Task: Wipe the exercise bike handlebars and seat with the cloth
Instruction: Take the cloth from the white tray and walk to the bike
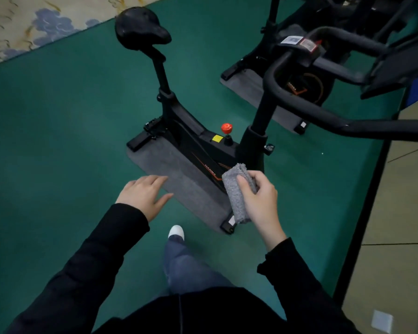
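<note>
Nubby grey terry cloth (237,194), matt black padded seat (140,27), smooth matt handlebars (299,102), felt-like grey mat (179,174)

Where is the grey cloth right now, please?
The grey cloth is right of centre in the head view, gripped by the right hand, in front of the bike frame, below the red knob.

Open green floor (58,128) spreads left of the exercise bike (203,150), leaving a free way up to the seat (140,27) from that side. Between the seat post (161,75) and the handlebar stem (261,112) a wide gap lies open, broken only by the red knob (226,127) rising from the frame. The handlebars (323,115) sweep across the right, with a second bike (309,90) close behind them, so room there is tight. The left hand (143,194) hovers over the grey mat (179,179); the right hand (261,201), gripping the cloth (237,189), hangs just before the stem's foot.
</note>
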A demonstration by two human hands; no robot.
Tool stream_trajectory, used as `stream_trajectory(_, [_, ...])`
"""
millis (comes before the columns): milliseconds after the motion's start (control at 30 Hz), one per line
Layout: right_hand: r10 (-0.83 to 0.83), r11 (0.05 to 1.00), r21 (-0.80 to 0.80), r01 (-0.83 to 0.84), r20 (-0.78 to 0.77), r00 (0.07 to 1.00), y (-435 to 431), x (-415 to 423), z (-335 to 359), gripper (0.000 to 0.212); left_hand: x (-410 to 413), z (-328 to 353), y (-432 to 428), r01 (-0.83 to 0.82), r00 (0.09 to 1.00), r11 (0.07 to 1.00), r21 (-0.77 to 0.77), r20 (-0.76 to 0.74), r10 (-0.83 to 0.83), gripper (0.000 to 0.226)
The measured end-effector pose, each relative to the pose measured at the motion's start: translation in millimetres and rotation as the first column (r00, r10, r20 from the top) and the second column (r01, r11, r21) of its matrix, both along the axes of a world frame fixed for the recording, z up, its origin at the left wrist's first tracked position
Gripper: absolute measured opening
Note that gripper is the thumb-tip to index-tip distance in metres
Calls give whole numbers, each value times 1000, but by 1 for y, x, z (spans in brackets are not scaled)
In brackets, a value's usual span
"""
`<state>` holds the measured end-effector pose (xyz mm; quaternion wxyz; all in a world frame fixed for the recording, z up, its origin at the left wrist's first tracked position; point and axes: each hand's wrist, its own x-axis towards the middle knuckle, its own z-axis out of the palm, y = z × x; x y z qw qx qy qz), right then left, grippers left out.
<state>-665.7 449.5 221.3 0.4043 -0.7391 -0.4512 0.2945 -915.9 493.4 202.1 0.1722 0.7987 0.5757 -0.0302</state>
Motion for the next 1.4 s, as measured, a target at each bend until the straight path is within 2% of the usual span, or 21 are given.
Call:
stream_trajectory(100, [-21, 1000, -7, 21, -3, 1000, 39, -3, -5, 4, -2, 7, 44, 10, 1000, 1000, -2, 14, -10, 53])
stream_trajectory(267, [-93, 995, -49, 91, -47, 995, 83, -1, -11, 21, -1, 13, 108, 69, 998, 998, -12, 4, -69, 53])
stream_trajectory(367, [-124, 991, -60, 122, -36, 992, 97, 1, -9, 14, 1, 16, 143, 108, 994, 994, -32, -14, -109, 53])
stream_trajectory(500, [-222, 974, -63, 220, -33, 975, 109, 5, -6, 15, 11, 18, 191, 184, 983, 982, -43, 9, -184, 52])
stream_trajectory(667, [-388, 920, -63, 388, 12, 922, 124, -6, -3, 15, 34, 20, 257, 355, 933, 935, -16, 66, -353, 51])
stream_trajectory(833, [-573, 818, -29, 574, 24, 819, 150, -44, 2, 16, 46, 23, 323, 551, 831, 835, -10, 98, -547, 50])
stream_trajectory(1067, [-814, 576, 37, 816, 113, 570, 194, -120, 18, 15, 54, 32, 404, 790, 609, 613, -13, 131, -782, 48])
stream_trajectory(1233, [-882, 462, 15, 887, 114, 458, 213, -144, 32, 18, 81, 42, 428, 886, 452, 463, 28, 176, -875, 48])
stream_trajectory(1400, [-924, 364, 140, 921, 175, 339, 225, -134, 47, 26, 122, 51, 431, 929, 345, 368, 47, 255, -903, 47])
